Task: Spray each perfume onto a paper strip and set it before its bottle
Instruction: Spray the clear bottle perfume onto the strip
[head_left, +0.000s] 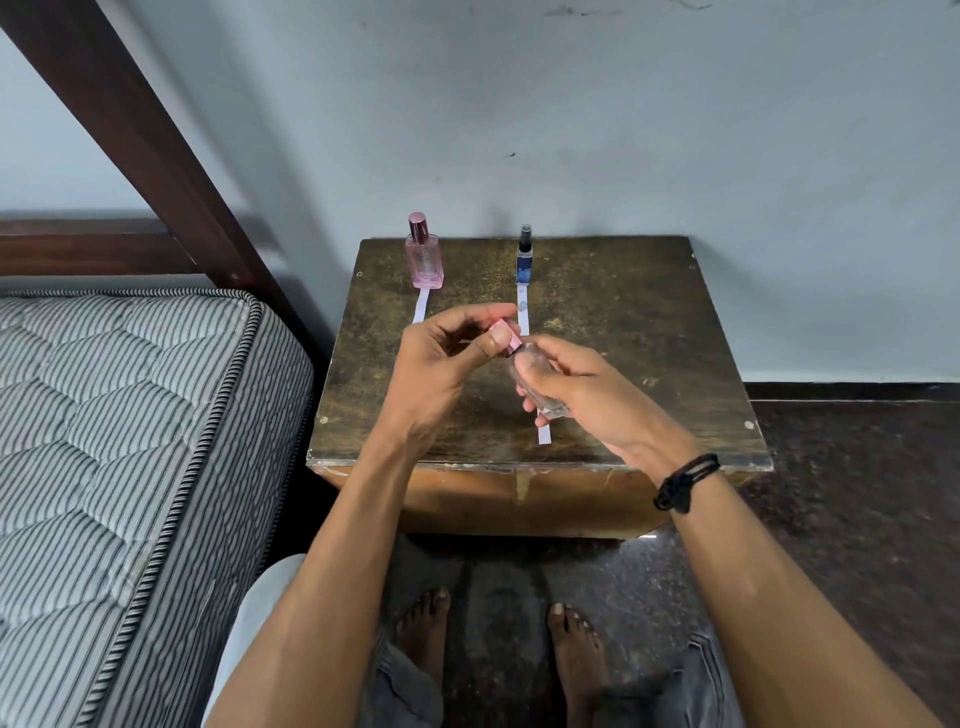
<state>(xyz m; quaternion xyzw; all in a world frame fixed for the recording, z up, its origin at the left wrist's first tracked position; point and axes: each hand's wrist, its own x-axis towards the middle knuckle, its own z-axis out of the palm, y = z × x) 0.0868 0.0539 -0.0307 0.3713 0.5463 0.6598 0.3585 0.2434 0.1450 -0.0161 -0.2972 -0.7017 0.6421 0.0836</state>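
Observation:
A pink perfume bottle (426, 257) stands at the back left of the brown table (623, 322), with a white paper strip (421, 306) lying in front of it. A slim blue spray bottle (525, 260) stands to its right, also with a strip (523, 314) before it. Above the table's middle, my right hand (587, 389) grips a clear glass bottle (537, 382) held tilted. My left hand (447, 358) pinches that bottle's pink cap (506, 340). Another strip (544, 431) lies on the table under my right hand, partly hidden.
A striped mattress (114, 441) and dark wooden bed frame (156, 156) stand close on the left. A pale wall rises right behind the table. Dark speckled floor (857, 493) lies to the right, and my bare feet are under the table's front edge.

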